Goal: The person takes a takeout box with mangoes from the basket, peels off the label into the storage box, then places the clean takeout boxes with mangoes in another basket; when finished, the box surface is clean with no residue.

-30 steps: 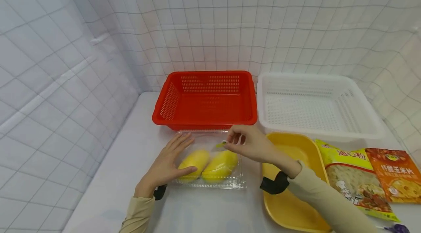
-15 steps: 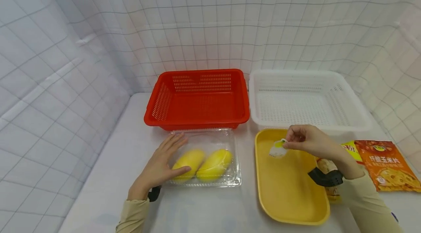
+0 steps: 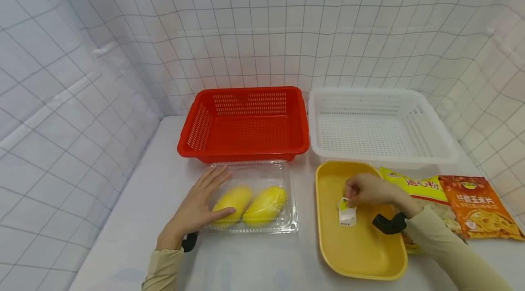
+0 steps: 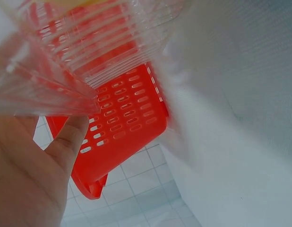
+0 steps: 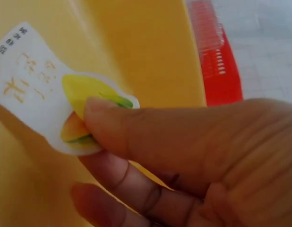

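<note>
My right hand pinches a small white paper label between thumb and forefinger. A yellow fruit picture is printed at the label's top, with writing below it. In the head view the label hangs over the yellow tray. My left hand rests with spread fingers on the left side of a clear plastic clamshell box. Two yellow mangoes lie inside the box under its lid. The left wrist view shows that hand's thumb against the clear plastic.
Behind the box stands a red basket, with a white basket to its right. A pasta bag and an orange snack bag lie right of the tray, the pasta bag partly under the right arm. Gridded white cloth hangs around the table.
My right hand has moved right, from above the clear box to over the yellow tray, with the label in its pinch, then lower. The left hand has stayed on the box.
</note>
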`<state>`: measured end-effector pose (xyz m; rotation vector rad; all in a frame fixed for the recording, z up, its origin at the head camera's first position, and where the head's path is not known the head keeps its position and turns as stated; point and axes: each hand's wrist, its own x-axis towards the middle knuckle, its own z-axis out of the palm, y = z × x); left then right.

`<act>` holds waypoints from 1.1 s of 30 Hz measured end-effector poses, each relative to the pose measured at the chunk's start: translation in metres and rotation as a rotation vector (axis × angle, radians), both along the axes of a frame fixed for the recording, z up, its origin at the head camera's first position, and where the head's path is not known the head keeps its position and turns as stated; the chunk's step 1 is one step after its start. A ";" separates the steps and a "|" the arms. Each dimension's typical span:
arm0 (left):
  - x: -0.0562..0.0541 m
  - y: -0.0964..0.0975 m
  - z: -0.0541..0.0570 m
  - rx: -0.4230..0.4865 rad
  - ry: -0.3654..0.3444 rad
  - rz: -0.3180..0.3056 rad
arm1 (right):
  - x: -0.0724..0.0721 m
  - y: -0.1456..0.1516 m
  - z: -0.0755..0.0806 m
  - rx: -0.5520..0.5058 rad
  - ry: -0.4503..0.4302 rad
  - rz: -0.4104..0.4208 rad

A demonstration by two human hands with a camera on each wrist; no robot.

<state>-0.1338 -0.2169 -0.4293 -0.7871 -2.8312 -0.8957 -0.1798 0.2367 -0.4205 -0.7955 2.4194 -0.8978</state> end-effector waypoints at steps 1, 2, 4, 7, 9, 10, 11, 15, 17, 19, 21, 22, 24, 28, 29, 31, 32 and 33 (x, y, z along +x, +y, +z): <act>0.000 0.000 0.000 0.001 0.000 0.000 | 0.000 -0.001 -0.001 0.013 0.014 -0.007; 0.000 0.001 0.000 0.003 0.000 0.000 | 0.001 -0.003 -0.002 0.028 0.022 -0.016; 0.000 0.001 0.000 0.004 0.000 0.002 | 0.002 -0.006 -0.004 0.055 0.041 -0.033; 0.000 0.001 0.001 0.005 -0.004 0.008 | 0.002 -0.009 -0.006 0.101 0.069 -0.057; 0.000 0.001 0.001 0.004 -0.009 0.013 | 0.002 -0.010 -0.007 0.125 0.080 -0.068; 0.000 0.001 0.001 0.003 -0.010 0.016 | 0.002 -0.010 -0.007 0.136 0.085 -0.072; 0.000 0.001 0.001 0.002 -0.012 0.018 | 0.002 -0.011 -0.008 0.149 0.093 -0.076; 0.000 0.001 0.000 -0.006 -0.010 0.021 | 0.003 -0.013 -0.010 0.200 0.129 -0.099; 0.000 0.001 -0.001 -0.007 -0.008 0.019 | 0.004 -0.014 -0.010 0.228 0.148 -0.119; 0.001 0.000 -0.001 -0.010 -0.009 0.019 | 0.005 -0.014 -0.010 0.256 0.170 -0.134; 0.001 0.000 -0.001 -0.013 -0.006 0.016 | 0.006 -0.015 -0.009 0.275 0.186 -0.142; 0.001 0.000 -0.001 -0.015 -0.006 0.017 | 0.007 -0.015 -0.009 0.280 0.190 -0.142; 0.001 0.000 -0.001 -0.020 -0.004 0.018 | 0.007 -0.016 -0.009 0.288 0.191 -0.138; 0.001 0.000 -0.001 -0.019 -0.008 0.022 | 0.010 -0.015 -0.008 0.271 0.172 -0.114; 0.001 0.001 -0.001 -0.018 -0.011 0.023 | 0.011 -0.014 -0.008 0.258 0.171 -0.101; 0.001 0.001 -0.001 -0.016 -0.016 0.025 | 0.012 -0.012 -0.007 0.220 0.176 -0.062; 0.001 0.001 0.000 -0.014 -0.020 0.026 | 0.012 -0.009 -0.005 0.194 0.171 -0.032; 0.002 0.001 0.000 -0.013 -0.021 0.026 | 0.012 -0.006 -0.002 0.159 0.163 0.006</act>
